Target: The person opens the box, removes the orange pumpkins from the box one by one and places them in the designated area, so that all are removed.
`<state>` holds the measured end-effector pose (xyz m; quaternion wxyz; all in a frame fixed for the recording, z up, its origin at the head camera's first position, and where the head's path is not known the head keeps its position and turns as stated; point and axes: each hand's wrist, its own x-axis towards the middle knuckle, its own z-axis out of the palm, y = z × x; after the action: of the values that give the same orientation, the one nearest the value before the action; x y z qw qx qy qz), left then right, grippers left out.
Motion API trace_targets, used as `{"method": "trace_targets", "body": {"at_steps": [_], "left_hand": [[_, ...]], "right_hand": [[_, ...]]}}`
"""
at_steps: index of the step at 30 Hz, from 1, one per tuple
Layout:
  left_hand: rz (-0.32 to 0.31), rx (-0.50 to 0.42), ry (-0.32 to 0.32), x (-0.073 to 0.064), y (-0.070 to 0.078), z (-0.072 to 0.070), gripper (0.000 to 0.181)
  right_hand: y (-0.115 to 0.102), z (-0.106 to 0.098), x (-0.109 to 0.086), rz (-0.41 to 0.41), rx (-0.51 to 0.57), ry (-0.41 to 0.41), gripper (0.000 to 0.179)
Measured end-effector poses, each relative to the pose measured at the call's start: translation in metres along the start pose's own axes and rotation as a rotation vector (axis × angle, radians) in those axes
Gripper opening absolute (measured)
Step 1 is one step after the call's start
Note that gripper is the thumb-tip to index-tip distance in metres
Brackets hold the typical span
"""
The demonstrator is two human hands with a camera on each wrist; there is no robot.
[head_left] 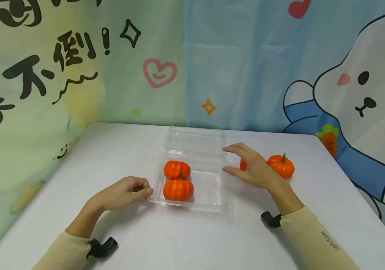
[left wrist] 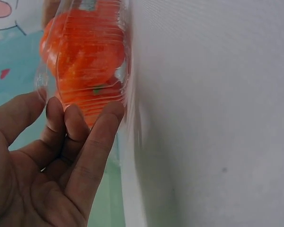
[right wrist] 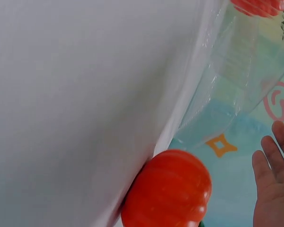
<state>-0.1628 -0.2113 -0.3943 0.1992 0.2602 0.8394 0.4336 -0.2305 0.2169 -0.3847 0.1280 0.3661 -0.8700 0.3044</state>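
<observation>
A clear plastic clamshell box (head_left: 209, 183) lies on the table with its lid (head_left: 195, 141) folded back. Two small orange pumpkins (head_left: 178, 190) sit one behind the other in its left half. My left hand (head_left: 126, 193) pinches the box's left rim between thumb and fingers; in the left wrist view the thumb (left wrist: 26, 111) is at the rim. To the right of the box, my right hand (head_left: 251, 165) is held up with fingers spread and nothing in its grasp. Beside it sits another pumpkin (head_left: 281, 167) with a green stem, and one more (head_left: 243, 164) is partly hidden behind the hand.
The white table (head_left: 185, 240) ends at a printed cloth backdrop (head_left: 239, 67) with cartoon figures, hearts and lettering. Black camera mounts (head_left: 102, 248) jut from both sleeves near the wrists.
</observation>
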Motion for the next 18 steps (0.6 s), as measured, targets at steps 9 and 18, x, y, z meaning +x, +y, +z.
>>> {"method": "trace_targets", "body": {"at_steps": [9,18], "left_hand": [[-0.002,0.009,0.005,-0.001,-0.001,0.001,0.021],[0.021,0.004,0.007,0.002,-0.001,0.000,0.021]], "right_hand": [[-0.007,0.008,0.005,-0.026,0.020,-0.012,0.056],[-0.014,0.014,0.007,-0.071,0.033,-0.039,0.056]]}}
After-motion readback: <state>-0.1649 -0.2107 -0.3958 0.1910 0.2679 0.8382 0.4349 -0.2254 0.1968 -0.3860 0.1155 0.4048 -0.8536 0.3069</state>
